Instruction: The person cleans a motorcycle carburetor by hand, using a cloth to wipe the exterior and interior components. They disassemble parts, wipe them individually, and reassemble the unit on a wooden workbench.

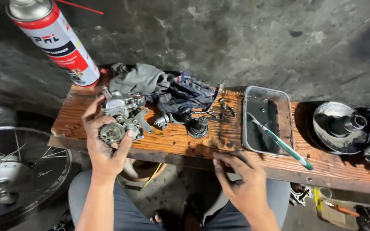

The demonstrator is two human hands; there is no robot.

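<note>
Left hand (105, 143) grips carburetor (123, 117) at counter (193, 143) edge; right hand (240, 182) empty, spread. Risk: oily grip slips, carburetor drops.

Bare forearms, grease-smudged hands (108, 147), grey trousers (125, 205) over both knees.
</note>
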